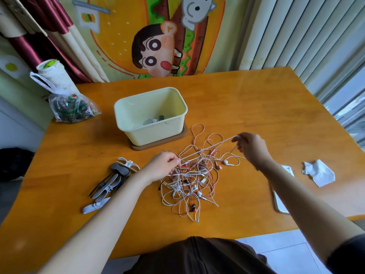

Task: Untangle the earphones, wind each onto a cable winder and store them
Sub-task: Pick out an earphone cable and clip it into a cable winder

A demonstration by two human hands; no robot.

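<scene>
Head view: two hands (pixel 164 167) (pixel 251 148) stretch one white cable (pixel 207 150)

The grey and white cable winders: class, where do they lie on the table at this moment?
In the head view, the grey and white cable winders lie in a loose pile on the orange wooden table, left of the tangled earphone cables and beside the left hand.

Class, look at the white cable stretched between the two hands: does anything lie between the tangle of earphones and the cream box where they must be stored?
Nothing visible does. The tangled heap of white and pink earphone cables lies just in front of the cream plastic storage box; only bare orange wooden table separates them. The box is open-topped. The grey and white cable winders lie off to the left.
</scene>
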